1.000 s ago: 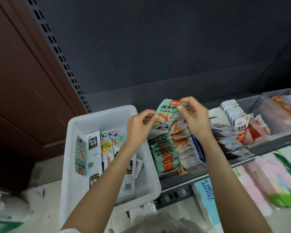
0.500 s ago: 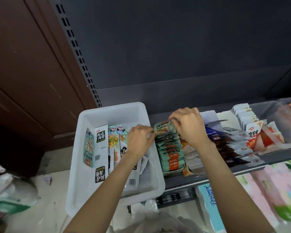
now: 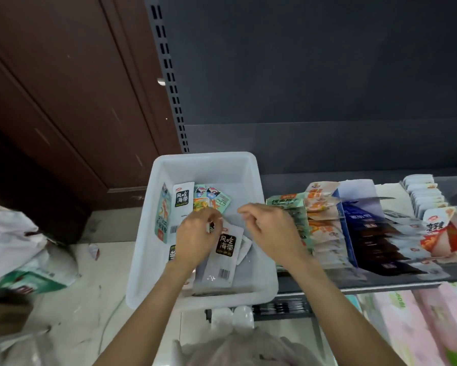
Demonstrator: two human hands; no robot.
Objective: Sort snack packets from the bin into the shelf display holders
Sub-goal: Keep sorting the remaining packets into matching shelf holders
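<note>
Dark shelf (image 3: 354,282); rowed packets (image 3: 325,233) beside bin (image 3: 259,186).

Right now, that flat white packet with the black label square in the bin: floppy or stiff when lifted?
Likely floppy: the flat white packet with the black label square looks like thin film, lying flat across other packets. Probably light. Its glossy surface may slip, so pinch an edge.

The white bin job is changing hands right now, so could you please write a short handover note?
Left hand: down in the white bin, fingers curled over the packets; I cannot tell if it grips one.
Right hand: holds nothing, loosely curled over the bin's right edge.
Done: green packets and others stand in rows in the shelf holders.
Left: several packets in the bin, including a white packet with a black label.
</note>
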